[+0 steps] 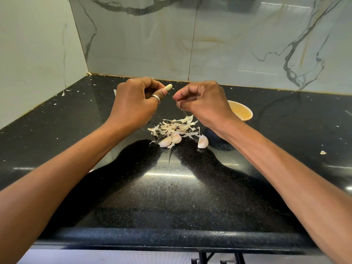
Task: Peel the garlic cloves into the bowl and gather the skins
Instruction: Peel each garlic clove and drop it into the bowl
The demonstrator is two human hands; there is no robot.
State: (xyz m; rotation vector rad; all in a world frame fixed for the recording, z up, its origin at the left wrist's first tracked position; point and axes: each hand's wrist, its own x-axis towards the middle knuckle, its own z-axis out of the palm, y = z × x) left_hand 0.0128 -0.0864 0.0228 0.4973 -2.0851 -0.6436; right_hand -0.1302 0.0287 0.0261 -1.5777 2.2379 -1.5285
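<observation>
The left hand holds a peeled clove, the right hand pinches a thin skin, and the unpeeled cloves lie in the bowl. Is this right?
Not quite. The head view shows the unpeeled cloves on the counter beside the pile of skins, not in the bowl. The left hand does hold a peeled clove, and the right hand pinches a thin skin.

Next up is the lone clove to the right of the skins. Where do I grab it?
Pinch the lone clove across its fat near half, coming straight down from above. It lies on its side on the counter, apart from the other cloves, so both flanks are free. Its tapered far tip would likely slip from the fingers.
</observation>
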